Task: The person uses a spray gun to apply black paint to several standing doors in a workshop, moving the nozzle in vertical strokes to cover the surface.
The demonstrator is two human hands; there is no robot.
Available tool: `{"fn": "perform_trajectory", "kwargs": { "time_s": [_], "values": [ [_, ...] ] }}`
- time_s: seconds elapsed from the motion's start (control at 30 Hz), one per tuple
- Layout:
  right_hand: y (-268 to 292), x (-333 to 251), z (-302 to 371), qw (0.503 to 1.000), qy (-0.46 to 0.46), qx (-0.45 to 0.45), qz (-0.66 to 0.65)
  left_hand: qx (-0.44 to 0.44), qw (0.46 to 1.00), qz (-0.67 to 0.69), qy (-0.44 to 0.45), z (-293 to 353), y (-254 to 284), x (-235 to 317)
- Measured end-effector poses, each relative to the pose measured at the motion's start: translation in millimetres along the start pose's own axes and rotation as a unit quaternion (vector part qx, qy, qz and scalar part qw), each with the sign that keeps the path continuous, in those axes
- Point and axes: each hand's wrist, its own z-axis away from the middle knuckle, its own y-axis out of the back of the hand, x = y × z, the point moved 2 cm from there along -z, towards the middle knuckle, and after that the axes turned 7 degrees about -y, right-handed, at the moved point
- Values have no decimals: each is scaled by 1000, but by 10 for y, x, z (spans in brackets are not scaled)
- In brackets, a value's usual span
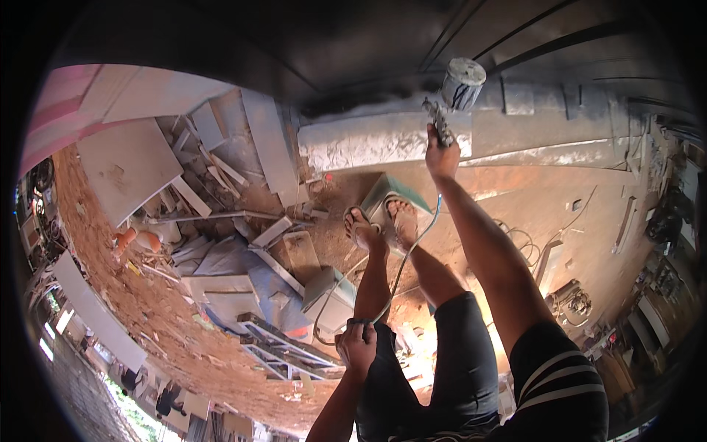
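Head camera view, looking down: a person in dark knee-length shorts (465,361) and a black sleeve with white stripes (563,387) reaches forward with a bare right arm. The right hand (443,156) is closed around the handle of a metal spray gun (437,120), held out in the upper part of the scene, right of centre. A round, paint-stained, silvery cup (464,85) sits at the gun's upper right, close to a large dark, glossy panelled surface (353,59) that spans the top. Behind the gun lies a long pale board with white smears (375,145). A thin, pale bluish-green hose (437,214) runs from below the right hand down between the legs to the left hand (356,345), which is curled closed around it beside the left knee, with a loop hanging to its left. Two sandalled feet (401,217) are at a green-sided block (379,193). To the left, grey and white scrap boards (132,169) and a metal lattice frame (287,351) lie on reddish-brown ground (96,221).
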Motion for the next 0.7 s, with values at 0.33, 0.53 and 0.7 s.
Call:
{"fn": "perform_trajectory", "kwargs": {
  "time_s": [0.33, 0.53, 0.7],
  "values": [
    [2096, -2002, 823, 991, 63, 14, -120, -147, 987, 63, -33, 568, 1091, -37],
    [3395, -3079, 1400, 982, 106, 23, -154, -167, 981, 97, 8, 887, 2349, 365],
    [4375, -3791, 1827, 969, 158, 55, -181, -41, 984, 158, -69, 875, 3101, 727]
  ]
}}
